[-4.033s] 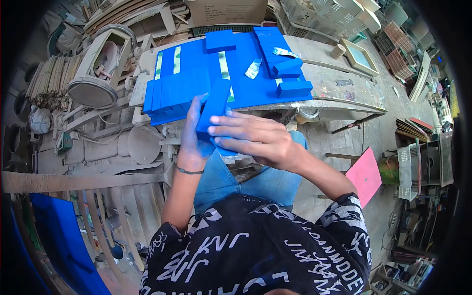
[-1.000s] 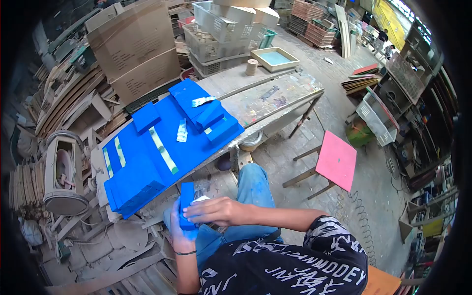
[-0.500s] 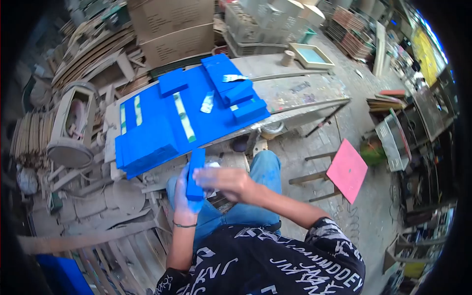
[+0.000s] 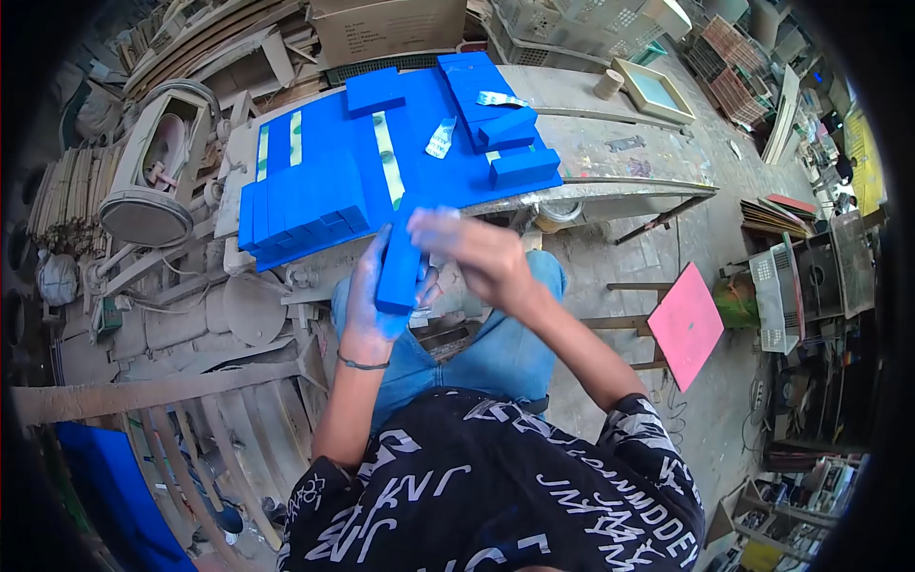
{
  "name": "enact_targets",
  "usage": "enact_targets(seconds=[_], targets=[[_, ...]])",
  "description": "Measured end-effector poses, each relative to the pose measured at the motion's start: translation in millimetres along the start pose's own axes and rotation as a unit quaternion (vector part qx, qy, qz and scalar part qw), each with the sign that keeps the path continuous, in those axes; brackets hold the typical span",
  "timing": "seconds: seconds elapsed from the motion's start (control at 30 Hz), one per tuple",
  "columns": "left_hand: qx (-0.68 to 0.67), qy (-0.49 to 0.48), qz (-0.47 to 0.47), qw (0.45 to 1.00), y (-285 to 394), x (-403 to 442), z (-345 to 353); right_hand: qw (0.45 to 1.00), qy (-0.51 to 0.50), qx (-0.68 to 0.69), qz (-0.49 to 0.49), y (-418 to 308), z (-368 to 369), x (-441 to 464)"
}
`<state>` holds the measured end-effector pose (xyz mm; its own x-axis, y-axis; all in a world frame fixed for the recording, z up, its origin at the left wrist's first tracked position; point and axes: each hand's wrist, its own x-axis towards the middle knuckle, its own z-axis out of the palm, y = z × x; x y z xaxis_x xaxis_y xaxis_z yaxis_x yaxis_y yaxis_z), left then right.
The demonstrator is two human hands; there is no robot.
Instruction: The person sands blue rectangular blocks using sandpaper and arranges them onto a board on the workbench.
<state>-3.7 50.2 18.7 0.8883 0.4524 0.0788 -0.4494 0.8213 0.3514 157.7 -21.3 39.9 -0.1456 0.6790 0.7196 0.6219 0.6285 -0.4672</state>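
Observation:
My left hand point(image 4: 374, 291) is wrapped around a long blue block point(image 4: 400, 272), holding it tilted above my lap. At the block's upper end my right hand point(image 4: 481, 250) is closed, its fingertips smeared by motion. Something pale seems to sit at those fingertips, too blurred to name. Blue dust coats my left palm. Beyond my hands lies a blue board point(image 4: 338, 129) on the workbench. A row of blue blocks point(image 4: 305, 205) stands packed at its near left. Two loose blue blocks point(image 4: 524, 170) lie at its right side, near two crumpled printed strips point(image 4: 440, 138).
The dusty workbench point(image 4: 620, 153) extends right, with a shallow framed tray point(image 4: 653, 91) and a small roll point(image 4: 608, 84) on it. A cardboard box point(image 4: 386, 29) stands behind. At right is a pink-topped stool point(image 4: 686, 324). Wooden furniture frames point(image 4: 152, 224) crowd the left.
My view has shifted, so the bench sits higher and further right. My left hand still grips the blue block. My right hand has moved toward the block's far end.

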Motion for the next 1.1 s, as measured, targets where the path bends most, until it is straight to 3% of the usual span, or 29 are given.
enact_targets(seconds=[0.03,0.07,0.1,0.17,0.2,0.23,0.3,0.33,0.37,0.4,0.43,0.47,0.5,0.57,0.6,0.63,0.7,0.73,0.77,0.83,0.87,0.9,0.97,1.03,1.07,1.1], targets=[[0.003,0.000,0.003,1.000,2.4,2.6,3.8,1.000,-0.012,0.020,-0.007,-18.9,2.9,-2.3],[0.020,0.208,0.028,0.978,4.9,7.4,17.8,0.996,-0.057,0.038,-0.050,-39.2,-3.3,3.9],[0.034,0.410,0.051,0.910,3.5,10.7,25.2,0.996,-0.056,0.043,-0.049,-29.5,-3.3,3.4],[0.010,0.405,0.064,0.912,-2.3,8.7,12.1,0.999,-0.028,0.042,-0.014,-5.1,-2.1,-1.0],[0.008,0.200,0.027,0.979,-1.1,2.8,-1.4,0.999,-0.029,0.043,-0.008,-10.2,-0.5,-5.3],[0.006,-0.019,-0.009,1.000,0.1,0.3,-11.0,0.999,-0.038,0.038,-0.011,-17.2,-0.1,-7.6],[0.009,-0.008,-0.014,1.000,8.5,6.0,-4.5,0.998,-0.055,0.027,-0.031,-28.3,-0.8,-0.4],[-0.009,0.174,0.003,0.985,9.0,6.1,2.0,0.992,-0.097,0.067,-0.052,-39.8,-4.6,3.2],[-0.029,0.351,0.020,0.936,7.3,7.5,10.5,0.991,-0.098,0.071,-0.051,-26.2,-4.1,2.6],[-0.015,0.412,0.073,0.908,-0.1,18.2,27.2,0.995,-0.075,0.062,-0.017,-2.2,-3.1,1.8],[-0.017,0.416,0.068,0.907,0.0,11.4,13.0,0.997,-0.054,0.053,0.019,8.8,-2.5,-1.6],[0.004,0.176,0.007,0.984,4.0,4.0,-12.0,0.997,-0.055,0.051,0.021,5.6,-2.5,-3.9],[0.026,-0.077,-0.051,0.995,7.1,2.4,-17.5,0.997,-0.062,0.042,0.011,-0.1,-1.6,-4.5],[0.045,-0.059,-0.039,0.996,10.2,3.8,-12.2,0.997,-0.071,0.025,-0.018,-14.8,1.5,-0.1],[0.047,0.161,0.005,0.986,10.3,8.6,-3.1,0.992,-0.096,0.052,-0.062,-37.5,-2.8,7.2],[0.044,0.376,0.047,0.924,7.2,10.1,4.3,0.992,-0.096,0.057,-0.061,-30.2,0.7,5.1],[0.045,0.380,0.049,0.923,2.7,4.8,1.4,0.991,-0.073,0.108,-0.016,2.1,2.7,-0.9],[0.039,0.174,0.001,0.984,5.2,-0.5,-12.2,0.999,-0.021,0.046,-0.014,19.2,-1.6,4.3],[0.031,-0.041,-0.045,0.998,5.7,-2.5,-19.3,0.999,-0.022,0.044,-0.011,13.9,-1.4,2.2],[0.041,-0.037,-0.032,0.998,6.0,2.4,-7.4,0.997,-0.063,0.051,-0.019,-8.1,0.4,4.3],[0.054,0.142,-0.003,0.988,6.4,7.9,-6.3,0.992,-0.100,0.042,-0.063,-35.7,-4.7,8.2],[0.063,0.321,0.023,0.945,5.3,7.3,-6.2,0.984,-0.089,0.089,-0.127,-37.0,-3.7,7.8],[0.078,0.130,0.019,0.988,3.0,-8.2,-0.5,0.989,-0.103,0.100,-0.026,-5.1,-2.1,6.7],[0.050,0.023,-0.031,0.998,2.3,-3.3,-21.1,0.995,-0.069,0.073,0.019,12.1,-6.2,7.1],[0.051,0.020,-0.027,0.998,1.0,3.2,-4.5,0.997,-0.068,0.027,0.002,6.3,-2.9,5.6],[0.040,0.225,0.024,0.973,-0.5,13.5,25.2,0.997,-0.068,-0.017,-0.018,-0.8,1.3,5.6]])
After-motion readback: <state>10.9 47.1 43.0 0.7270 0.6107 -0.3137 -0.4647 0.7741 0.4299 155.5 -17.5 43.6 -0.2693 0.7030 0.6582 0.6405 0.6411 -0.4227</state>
